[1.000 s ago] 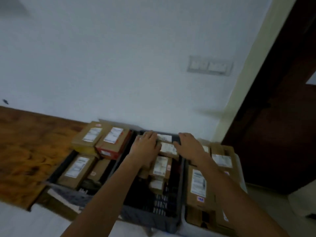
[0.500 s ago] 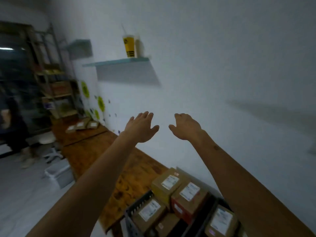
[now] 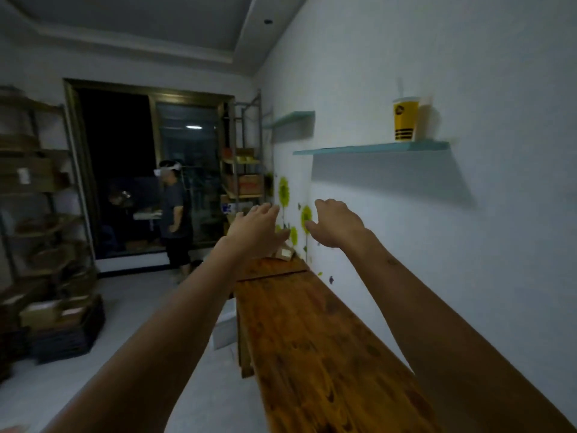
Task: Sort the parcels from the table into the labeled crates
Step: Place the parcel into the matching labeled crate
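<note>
Far left: shelving (image 3: 34,195) with blurred cartons; dark crates (image 3: 67,334) on the floor below. A person (image 3: 175,214) stands by the dark window. Left hand (image 3: 256,231) raised in mid-air, grip wide, fingers spread, holding nothing. Behind it, at the tabletop's (image 3: 315,345) far end, what looks like a parcel (image 3: 284,253), partly hidden. Right hand (image 3: 335,223) likewise aloft, grip loose and empty. Yellow cup (image 3: 405,119) on the wall shelf (image 3: 371,148).
</note>
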